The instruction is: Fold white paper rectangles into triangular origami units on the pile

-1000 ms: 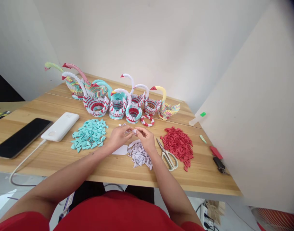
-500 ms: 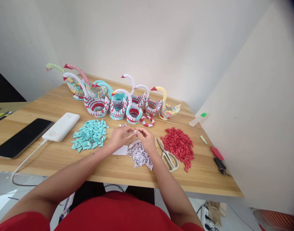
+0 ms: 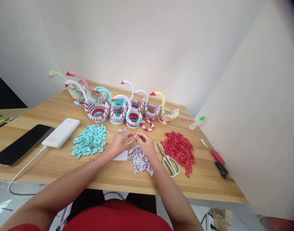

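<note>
My left hand (image 3: 120, 143) and my right hand (image 3: 146, 144) meet over the middle of the wooden table (image 3: 65, 160). Both pinch a small white folded paper piece (image 3: 134, 137) between their fingertips. Just below them lies a pile of white folded triangles (image 3: 140, 160), with a flat white paper slip (image 3: 121, 156) beside it. A pile of turquoise triangles (image 3: 90, 140) sits to the left and a pile of red triangles (image 3: 180, 149) to the right.
A row of modular origami swans (image 3: 118, 107) lines the back of the table, with a red-and-white paper ring (image 3: 147, 125) in front. Scissors (image 3: 169, 162) lie right of my hands. A phone (image 3: 21, 144) and white power bank (image 3: 61, 132) rest at left; a cutter (image 3: 220, 162) at right.
The view has tilted slightly, so everything sits a little lower in the picture. My hands stay together on the small white piece, with only small finger movements.
</note>
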Available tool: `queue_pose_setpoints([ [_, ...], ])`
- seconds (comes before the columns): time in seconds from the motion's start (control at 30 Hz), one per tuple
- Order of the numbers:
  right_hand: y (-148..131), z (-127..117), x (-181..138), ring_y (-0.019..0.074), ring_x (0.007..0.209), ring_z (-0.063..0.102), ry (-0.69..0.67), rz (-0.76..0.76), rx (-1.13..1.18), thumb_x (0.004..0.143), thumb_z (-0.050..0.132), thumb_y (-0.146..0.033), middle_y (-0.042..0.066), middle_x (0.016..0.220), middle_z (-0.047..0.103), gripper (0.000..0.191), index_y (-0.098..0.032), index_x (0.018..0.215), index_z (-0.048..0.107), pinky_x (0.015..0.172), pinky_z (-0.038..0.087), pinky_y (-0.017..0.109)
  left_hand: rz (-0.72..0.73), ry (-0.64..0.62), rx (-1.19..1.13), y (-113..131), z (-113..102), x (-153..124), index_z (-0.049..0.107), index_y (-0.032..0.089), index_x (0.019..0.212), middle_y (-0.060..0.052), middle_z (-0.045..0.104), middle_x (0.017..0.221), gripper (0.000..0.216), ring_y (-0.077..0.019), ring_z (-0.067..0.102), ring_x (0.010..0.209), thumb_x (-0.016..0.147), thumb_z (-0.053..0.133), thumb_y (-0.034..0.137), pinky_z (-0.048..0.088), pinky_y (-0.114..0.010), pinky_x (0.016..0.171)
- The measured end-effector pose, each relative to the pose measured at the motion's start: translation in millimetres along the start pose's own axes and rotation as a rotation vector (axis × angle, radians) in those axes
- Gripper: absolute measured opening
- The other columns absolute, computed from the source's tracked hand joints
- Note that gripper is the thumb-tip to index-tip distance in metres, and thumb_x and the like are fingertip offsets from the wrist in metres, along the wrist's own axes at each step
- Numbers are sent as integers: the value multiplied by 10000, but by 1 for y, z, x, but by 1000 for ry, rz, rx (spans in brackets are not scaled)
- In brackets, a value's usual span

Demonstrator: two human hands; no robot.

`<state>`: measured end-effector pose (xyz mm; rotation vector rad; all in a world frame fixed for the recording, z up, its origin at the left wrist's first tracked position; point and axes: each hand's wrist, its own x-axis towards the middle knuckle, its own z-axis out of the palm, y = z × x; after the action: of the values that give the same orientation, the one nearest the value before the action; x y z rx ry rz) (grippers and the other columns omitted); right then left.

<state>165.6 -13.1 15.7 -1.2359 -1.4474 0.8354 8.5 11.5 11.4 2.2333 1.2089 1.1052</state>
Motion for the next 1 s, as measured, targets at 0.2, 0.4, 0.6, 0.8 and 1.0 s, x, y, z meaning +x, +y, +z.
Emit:
queue_pose_setpoints([
  [0.2, 2, 1, 1, 174, 757, 650, -8, 8, -10, 790, 581, -287, 43, 870, 716, 214, -190, 942, 697, 701, 518, 278, -15, -21, 40, 2, 0, 0, 629, 179, 875, -37, 677, 821, 126, -183, 611, 752, 835, 591, 292, 424, -275, 673],
  [0.4, 3, -2, 1, 175, 760, 646, 11, -4, -21, 798, 573, -287, 36, 881, 714, 212, -201, 947, 696, 700, 515, 282, -37, -49, -83, 3, -2, 1, 639, 172, 843, -37, 694, 847, 134, -170, 620, 753, 833, 574, 289, 440, -261, 681],
  [0.6, 2, -3, 1, 178, 770, 652, 25, -12, -27, 793, 580, -285, 38, 893, 717, 203, -197, 934, 697, 710, 513, 286, -120, -91, -266, 2, -2, 2, 652, 169, 809, -11, 689, 796, 130, -141, 603, 715, 812, 576, 274, 438, -234, 667],
  [0.8, -1, -3, 1, 179, 765, 650, 23, -18, -44, 790, 582, -296, 43, 886, 716, 216, -191, 938, 699, 701, 511, 285, -174, -108, -342, 3, -3, 4, 652, 166, 753, 1, 670, 743, 166, -125, 564, 663, 808, 571, 300, 420, -226, 636],
  [1.0, -1, -3, 1, 166, 758, 642, 2, -33, -79, 790, 568, -270, 34, 896, 706, 223, -199, 967, 684, 699, 511, 272, -174, -105, -351, 5, -3, 4, 651, 162, 772, -14, 677, 766, 218, -141, 588, 695, 813, 580, 365, 431, -237, 647],
])
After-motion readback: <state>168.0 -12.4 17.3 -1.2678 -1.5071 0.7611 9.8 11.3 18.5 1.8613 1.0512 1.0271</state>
